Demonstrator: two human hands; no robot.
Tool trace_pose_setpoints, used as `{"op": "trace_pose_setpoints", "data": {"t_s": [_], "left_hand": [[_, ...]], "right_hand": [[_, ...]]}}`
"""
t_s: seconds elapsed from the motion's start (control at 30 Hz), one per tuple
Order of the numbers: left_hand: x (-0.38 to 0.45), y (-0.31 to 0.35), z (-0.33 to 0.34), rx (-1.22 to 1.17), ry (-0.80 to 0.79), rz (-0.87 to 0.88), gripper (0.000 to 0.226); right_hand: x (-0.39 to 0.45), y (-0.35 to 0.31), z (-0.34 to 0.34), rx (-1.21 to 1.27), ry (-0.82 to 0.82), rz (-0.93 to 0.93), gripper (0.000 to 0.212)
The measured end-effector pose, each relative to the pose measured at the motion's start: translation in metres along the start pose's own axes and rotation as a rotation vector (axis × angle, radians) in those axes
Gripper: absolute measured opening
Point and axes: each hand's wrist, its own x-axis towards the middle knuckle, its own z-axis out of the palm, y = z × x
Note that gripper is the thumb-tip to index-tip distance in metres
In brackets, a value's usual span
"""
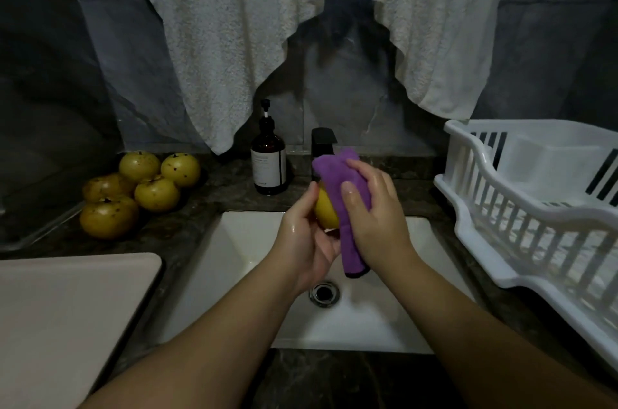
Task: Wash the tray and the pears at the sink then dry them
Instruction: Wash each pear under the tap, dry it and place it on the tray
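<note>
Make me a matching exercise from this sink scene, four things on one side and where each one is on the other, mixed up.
1. purple cloth
2. held pear
3. soap bottle
4. dish rack

A. counter right of the sink
B. in the left hand
C. behind the sink, left of the tap
D. under the right hand

Pairs: 1-D, 2-B, 3-C, 4-A

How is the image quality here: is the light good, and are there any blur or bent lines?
Head view: light is dim, brightest on the white sink and rack; the pears at left sit in shadow. Wet skin glints on the left hand. The wide lens bends the rack's edges. The wall above the faucet looks smeared.
</note>
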Motion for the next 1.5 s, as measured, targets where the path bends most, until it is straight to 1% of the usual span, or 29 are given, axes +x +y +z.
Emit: {"op": "trace_pose_setpoints", "data": {"t_s": [0.03,0.07,0.1,0.13,0.17,0.23,0.3,0.33,0.37,0.47,0.5,0.53,0.6,0.67,0.7,0.77,0.8,0.83,0.87,0.93,1.0,1.03,1.13,1.2,1.27,1.33,1.4,1.47,1.5], "left_hand": [[0.0,0.001,0.001,0.001,0.008,0.003,0.056],[0.0,0.001,0.002,0.004,0.025,-0.001,0.057],[0.001,0.0,0.004,0.012,0.05,-0.014,0.058],[0.001,-0.002,0.006,0.026,0.072,-0.035,0.06],[0.0,-0.005,0.007,0.049,0.091,-0.061,0.063],[-0.001,-0.007,0.01,0.105,0.125,-0.092,0.067],[-0.001,-0.006,0.009,0.118,0.14,-0.061,0.06],[-0.001,-0.006,0.01,0.119,0.143,-0.03,0.058],[-0.003,-0.005,0.012,0.117,0.135,-0.007,0.058],[-0.007,-0.006,0.019,0.141,0.073,0.02,0.069],[-0.008,-0.007,0.019,0.166,0.067,0.025,0.071],[-0.009,-0.007,0.019,0.19,0.064,0.027,0.07],[-0.011,-0.007,0.018,0.246,0.027,0.029,0.062],[-0.011,-0.005,0.015,0.305,0.041,0.058,0.057],[-0.01,-0.004,0.016,0.318,0.066,0.077,0.059],[-0.008,-0.002,0.018,0.245,0.13,0.086,0.071],[-0.006,-0.001,0.019,0.204,0.163,0.072,0.076],[-0.006,-0.001,0.02,0.196,0.187,0.043,0.079],[-0.007,-0.001,0.019,0.224,0.196,-0.002,0.078],[-0.008,-0.002,0.017,0.302,0.191,-0.058,0.075],[-0.007,-0.003,0.015,0.307,0.186,-0.022,0.071],[-0.006,-0.002,0.016,0.283,0.198,0.006,0.069],[-0.007,-0.001,0.021,0.179,0.172,0.008,0.071],[-0.012,-0.004,0.019,0.241,0.115,-0.02,0.073],[-0.015,-0.005,0.016,0.336,0.059,-0.009,0.069],[-0.014,-0.003,0.015,0.357,0.031,0.049,0.067],[-0.013,-0.002,0.02,0.27,0.053,0.072,0.069],[-0.01,-0.004,0.021,0.171,0.109,0.011,0.073],[-0.01,-0.005,0.02,0.172,0.123,-0.033,0.075]], "right_hand": [[0.003,-0.001,-0.001,0.073,0.007,0.039,0.03],[0.006,-0.003,-0.001,0.188,0.013,0.117,0.024],[0.008,-0.002,-0.001,0.297,0.006,0.207,0.021],[0.009,-0.001,0.0,0.343,0.001,0.263,0.021],[0.007,-0.001,0.001,0.315,0.001,0.265,0.023],[0.002,-0.003,0.0,0.139,0.028,0.168,0.03],[-0.001,-0.005,-0.003,-0.01,0.039,0.042,0.026],[0.0,-0.005,-0.005,-0.02,0.035,0.018,0.023],[0.001,-0.005,-0.006,0.011,0.029,0.035,0.021],[0.002,-0.001,-0.002,0.235,-0.031,0.214,0.02],[0.001,0.0,0.0,0.261,-0.049,0.253,0.021],[-0.001,-0.001,0.001,0.24,-0.049,0.242,0.022],[-0.005,-0.007,0.001,0.089,0.021,0.107,0.026],[-0.007,-0.009,-0.001,-0.015,0.066,-0.045,0.032],[-0.006,-0.008,-0.002,0.006,0.056,-0.041,0.031],[-0.003,-0.007,-0.001,0.168,-0.008,0.112,0.024],[-0.001,-0.004,0.0,0.242,-0.029,0.193,0.022],[-0.001,-0.003,0.002,0.272,-0.033,0.234,0.022],[-0.002,-0.003,0.003,0.227,-0.023,0.227,0.024],[-0.007,-0.006,0.005,0.072,0.028,0.123,0.031],[-0.007,-0.008,0.003,0.01,0.063,0.015,0.035],[-0.006,-0.007,0.002,0.041,0.065,0.023,0.032],[-0.001,-0.003,0.003,0.232,0.024,0.195,0.02],[-0.002,-0.001,0.005,0.228,-0.003,0.247,0.021],[-0.006,-0.004,0.004,0.146,0.049,0.174,0.03],[-0.006,-0.006,-0.001,0.122,0.089,0.09,0.034],[-0.001,-0.004,-0.002,0.218,0.067,0.155,0.027],[0.002,0.001,-0.001,0.3,0.037,0.285,0.026],[0.001,0.002,0.0,0.279,0.036,0.302,0.026]]}}
